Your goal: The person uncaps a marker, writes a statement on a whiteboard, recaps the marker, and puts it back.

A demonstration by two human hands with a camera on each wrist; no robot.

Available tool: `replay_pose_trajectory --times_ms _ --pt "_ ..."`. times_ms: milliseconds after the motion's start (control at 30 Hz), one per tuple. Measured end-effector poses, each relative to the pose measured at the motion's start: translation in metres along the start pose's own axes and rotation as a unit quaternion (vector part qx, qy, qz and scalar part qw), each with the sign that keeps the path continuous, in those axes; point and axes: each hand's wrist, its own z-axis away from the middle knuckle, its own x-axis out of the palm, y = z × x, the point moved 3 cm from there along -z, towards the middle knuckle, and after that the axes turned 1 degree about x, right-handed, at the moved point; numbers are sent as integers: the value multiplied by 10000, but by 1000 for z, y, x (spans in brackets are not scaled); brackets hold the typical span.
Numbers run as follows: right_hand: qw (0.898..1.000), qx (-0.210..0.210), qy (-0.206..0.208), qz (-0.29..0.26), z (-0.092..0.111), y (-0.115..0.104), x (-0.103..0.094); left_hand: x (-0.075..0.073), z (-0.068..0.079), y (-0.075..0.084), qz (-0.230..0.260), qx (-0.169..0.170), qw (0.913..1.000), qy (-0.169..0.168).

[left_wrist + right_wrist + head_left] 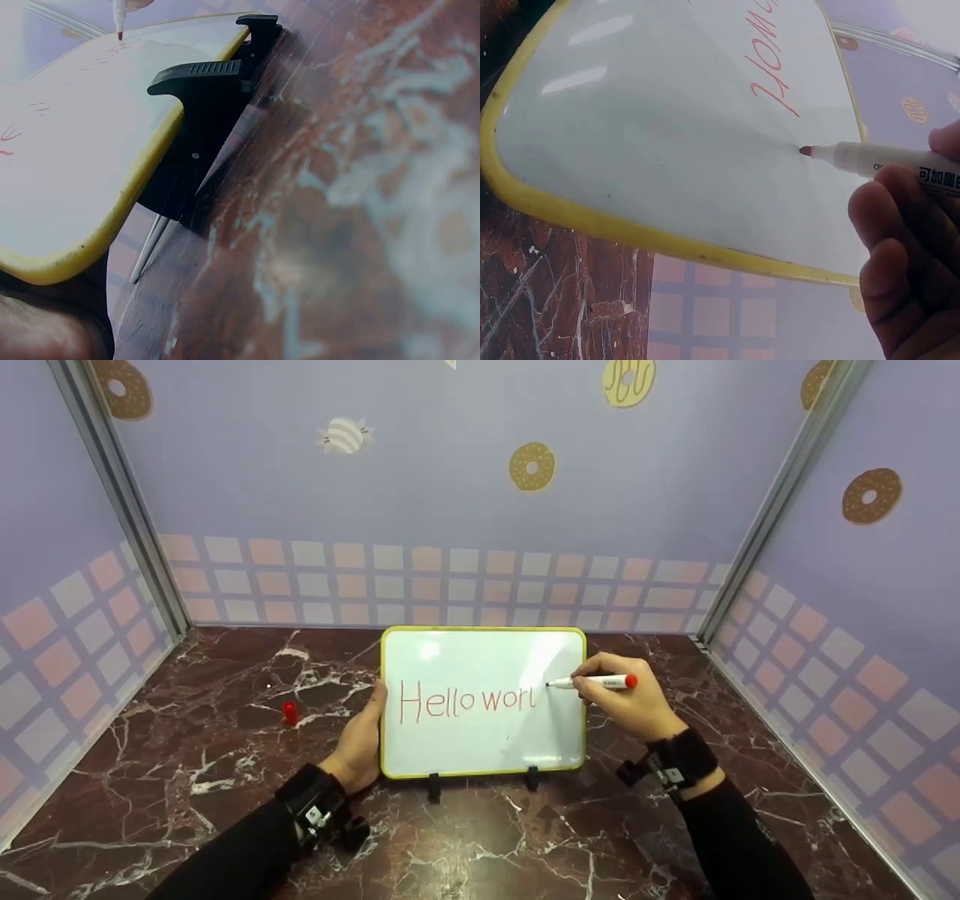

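A small whiteboard [480,742] with a yellow frame leans upright on black stand feet [434,787]. "Hello worl" is written across it in red. My left hand [360,746] grips the board's left edge, thumb along the frame, its other fingers hidden behind. Between thumb and fingers, my right hand [626,697] pinches a white marker [600,682] with a red end. The marker's red tip [805,151] is right at the board's surface, just past the letter "l". A red marker cap [290,713] stands on the table left of the board.
The dark red marbled table [225,825] extends around the board. Purple walls [435,510] with doughnut pictures and a checked band enclose it at the back and both sides. Metal posts [780,502] run up the back corners.
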Motion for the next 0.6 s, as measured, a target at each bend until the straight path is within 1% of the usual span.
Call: replay_pose_trajectory --times_ms 167,400,600 --pt "10000 9 -38 50 0 1 0 0 0 0 -36 -5 10000 67" --pt "9996 243 -96 -77 1 1 2 0 0 0 -155 -15 9998 123" --pt "9997 178 -175 -29 1 1 3 0 1 0 -113 -10 9999 127"
